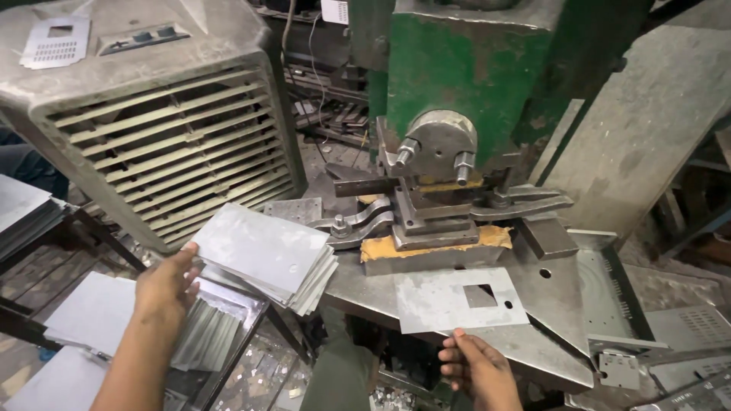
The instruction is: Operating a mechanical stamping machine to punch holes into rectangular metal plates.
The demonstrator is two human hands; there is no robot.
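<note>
- Overhead, the green press (pixel 472 68) stood at the back of the steel worktop (pixel 548 342), its die set (pixel 434 221) just beyond the work.
- To the left, a grey louvred cooler (pixel 152 129) rose behind everything I handled.
- Nearer, my left hand (pixel 164 285) lay on the stack of blank sheets (pixel 266 255), thumb on the top sheet's near edge and fingers curled around the stack's side; the stack's long axis slanted up and to the right toward the die.
- Closest to the die, the punched plate (pixel 457 301) lay flat on the worktop, long axis running left to right, its rectangular cutout right of centre.
- Lastly, my right hand (pixel 476 365) sat just below that plate, fingers pressed together and curled, their tips touching its near edge; this hand was the nearer to it.
</note>
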